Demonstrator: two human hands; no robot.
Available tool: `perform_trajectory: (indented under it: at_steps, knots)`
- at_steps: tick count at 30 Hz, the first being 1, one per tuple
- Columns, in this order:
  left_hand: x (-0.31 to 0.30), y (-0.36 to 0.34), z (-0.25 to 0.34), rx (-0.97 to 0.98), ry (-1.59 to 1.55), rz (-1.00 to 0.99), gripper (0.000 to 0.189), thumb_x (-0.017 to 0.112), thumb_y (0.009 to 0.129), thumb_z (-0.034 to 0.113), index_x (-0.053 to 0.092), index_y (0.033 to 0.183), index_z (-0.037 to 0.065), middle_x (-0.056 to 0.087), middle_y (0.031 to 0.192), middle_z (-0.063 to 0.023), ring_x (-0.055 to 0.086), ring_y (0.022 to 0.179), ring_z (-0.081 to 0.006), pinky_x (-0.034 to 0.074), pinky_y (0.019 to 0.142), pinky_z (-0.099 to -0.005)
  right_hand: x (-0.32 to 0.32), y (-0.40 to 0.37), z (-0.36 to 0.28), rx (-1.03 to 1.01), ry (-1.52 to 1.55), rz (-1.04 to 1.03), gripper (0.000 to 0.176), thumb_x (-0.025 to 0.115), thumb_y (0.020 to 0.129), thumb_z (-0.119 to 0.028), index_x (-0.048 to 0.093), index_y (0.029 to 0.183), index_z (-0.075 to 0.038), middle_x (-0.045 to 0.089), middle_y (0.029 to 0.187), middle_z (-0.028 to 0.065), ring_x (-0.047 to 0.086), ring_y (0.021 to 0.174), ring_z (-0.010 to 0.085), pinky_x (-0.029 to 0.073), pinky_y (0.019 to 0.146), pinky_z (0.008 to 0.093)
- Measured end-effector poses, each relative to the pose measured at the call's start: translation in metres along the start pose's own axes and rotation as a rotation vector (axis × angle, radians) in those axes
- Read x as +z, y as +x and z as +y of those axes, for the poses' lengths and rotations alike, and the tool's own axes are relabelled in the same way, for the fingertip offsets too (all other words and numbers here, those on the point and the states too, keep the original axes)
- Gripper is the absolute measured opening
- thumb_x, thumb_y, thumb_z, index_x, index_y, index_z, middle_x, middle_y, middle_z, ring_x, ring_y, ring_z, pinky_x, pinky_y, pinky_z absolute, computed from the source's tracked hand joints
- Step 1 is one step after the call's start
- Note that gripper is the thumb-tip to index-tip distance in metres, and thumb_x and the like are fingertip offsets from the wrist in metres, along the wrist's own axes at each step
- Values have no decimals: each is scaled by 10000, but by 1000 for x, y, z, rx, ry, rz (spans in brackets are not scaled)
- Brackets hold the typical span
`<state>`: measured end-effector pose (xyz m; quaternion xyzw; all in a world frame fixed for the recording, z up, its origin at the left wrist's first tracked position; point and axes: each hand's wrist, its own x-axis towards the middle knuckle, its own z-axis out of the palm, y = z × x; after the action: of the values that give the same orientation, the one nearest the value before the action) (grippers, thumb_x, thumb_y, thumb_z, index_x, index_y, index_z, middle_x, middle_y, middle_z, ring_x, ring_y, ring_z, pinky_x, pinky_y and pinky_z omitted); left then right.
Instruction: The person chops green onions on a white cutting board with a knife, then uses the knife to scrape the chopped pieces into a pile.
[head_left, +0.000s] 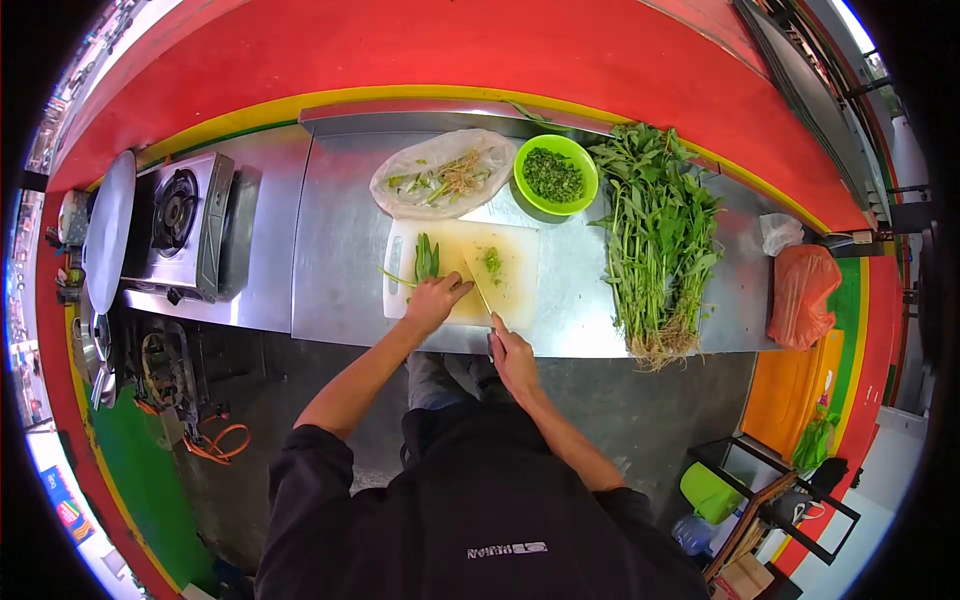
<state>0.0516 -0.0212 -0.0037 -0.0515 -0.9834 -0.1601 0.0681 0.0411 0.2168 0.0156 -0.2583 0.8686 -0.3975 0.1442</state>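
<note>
At the bottom of the frame a black hooded top (480, 510) carries a small white logo on the chest, too small and upside-down to read. Just above it, the right hand (513, 358) is closed around the handle of a knife (482, 293). The blade slants up and left across a pale cutting board (515, 300). The left hand (435, 298), left of the blade, has its fingers curled and pins down the near ends of some green stems (427, 257), which point away up the board. A little heap of chopped greens (492, 262) sits just right of the blade.

The board lies on a steel counter (340, 250). Behind it, in the upper centre, a clear plastic bag (443, 175) holds trimmings, and beside that a lime-green bowl (555, 175) holds chopped leaves. To the right a big bundle of leafy greens (655, 235) lies roots-down toward the counter edge, well clear of both hands. Further right is an orange plastic bag (803, 295). At left stand a gas stove (185, 225) and a round metal lid (108, 230). Nothing lies between the hands and the board.
</note>
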Motion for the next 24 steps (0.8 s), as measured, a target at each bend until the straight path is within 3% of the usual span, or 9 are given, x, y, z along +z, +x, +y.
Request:
perform_trajectory:
  at_steps: [6, 9, 15, 24]
  knots:
    - [-3, 0, 3, -4, -2, -21, 376, 613, 842, 90, 708, 1194, 180, 622, 987, -20, 684, 762, -224, 550, 707, -375, 6, 2, 0, -5, -44, -4, 432, 593, 1009, -144, 555, 1439, -118, 630, 775, 235, 654, 710, 429, 530, 675, 531]
    - [-4, 0, 4, -12, -16, -8, 374, 615, 841, 92, 706, 1195, 174, 623, 989, -21, 687, 768, -227, 549, 708, -371, 10, 9, -1, 1, -129, 0, 430, 610, 997, -91, 571, 1426, -91, 626, 755, 236, 632, 679, 408, 506, 649, 492]
    - [-3, -1, -1, 11, -21, 11, 352, 614, 844, 94, 708, 1176, 162, 633, 989, -17, 689, 775, -235, 549, 720, -367, 8, 7, -6, 70, 69, -10, 447, 613, 996, -94, 565, 1440, -112, 626, 759, 231, 631, 674, 404, 506, 647, 489]
    - [-2, -1, 2, 6, -26, -27, 352, 609, 849, 92, 701, 1180, 169, 610, 968, -20, 688, 779, -234, 550, 733, -373, 12, 7, -3, 35, -76, -22, 457, 615, 991, -96, 559, 1444, -109, 644, 798, 245, 650, 725, 420, 524, 690, 493]
